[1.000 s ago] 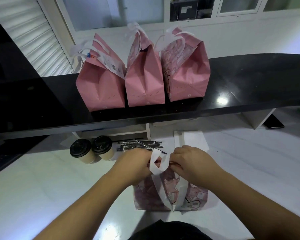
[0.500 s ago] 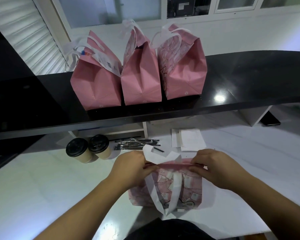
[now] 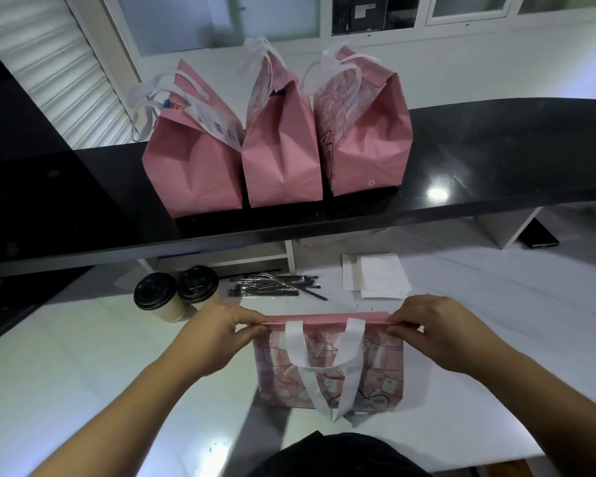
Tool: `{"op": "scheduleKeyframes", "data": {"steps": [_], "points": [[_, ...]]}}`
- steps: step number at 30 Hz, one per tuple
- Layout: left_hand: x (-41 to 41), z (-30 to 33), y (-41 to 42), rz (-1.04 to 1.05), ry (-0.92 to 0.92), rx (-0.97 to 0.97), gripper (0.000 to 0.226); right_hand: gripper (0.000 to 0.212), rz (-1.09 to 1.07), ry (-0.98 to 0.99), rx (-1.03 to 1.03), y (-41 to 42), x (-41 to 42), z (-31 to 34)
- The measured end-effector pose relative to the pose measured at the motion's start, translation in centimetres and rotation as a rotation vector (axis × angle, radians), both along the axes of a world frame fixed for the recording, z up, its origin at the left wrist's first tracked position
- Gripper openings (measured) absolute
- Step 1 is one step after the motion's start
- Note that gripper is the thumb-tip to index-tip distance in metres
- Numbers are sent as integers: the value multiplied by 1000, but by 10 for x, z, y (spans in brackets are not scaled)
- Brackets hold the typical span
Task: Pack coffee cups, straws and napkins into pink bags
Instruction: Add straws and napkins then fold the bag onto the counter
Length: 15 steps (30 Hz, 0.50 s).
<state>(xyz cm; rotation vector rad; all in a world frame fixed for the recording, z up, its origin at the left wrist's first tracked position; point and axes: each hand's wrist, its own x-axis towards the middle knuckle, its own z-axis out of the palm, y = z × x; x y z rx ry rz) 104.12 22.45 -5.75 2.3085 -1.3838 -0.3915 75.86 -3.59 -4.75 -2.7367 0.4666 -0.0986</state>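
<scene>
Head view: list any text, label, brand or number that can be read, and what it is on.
None can be read.
White tag on the left pink bag: printed codes, too small.
Label on the dark box behind the window: blurred.
Front bag: line drawings, no clear words.
Cup lids: no readable marking.

café counter | black service ledge (image 3: 496,139) | lidded cups (image 3: 159,297) | wrapped straws (image 3: 272,287)

A pink bag (image 3: 327,370) printed with dark-outlined drawings and fitted with white handles (image 3: 324,349) is seen on the white counter (image 3: 66,356). Three plain pink bags (image 3: 283,146) are seen on a black shelf (image 3: 496,149). Black lids are carried by beige cups (image 3: 172,297).
</scene>
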Motion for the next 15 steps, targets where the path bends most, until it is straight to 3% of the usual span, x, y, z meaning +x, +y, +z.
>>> {"op": "scheduleKeyframes", "data": {"steps": [4,9,15], "points": [[-3,-6,-2,17,11,-19,18,29,-9,113,-60,2,6,5],[-4,-8,-7,31,116,-55,17,67,54,144,-305,29,21,6],[-12,-11,-15,74,196,-143,22,28,5,99,-302,49,29,5]]}}
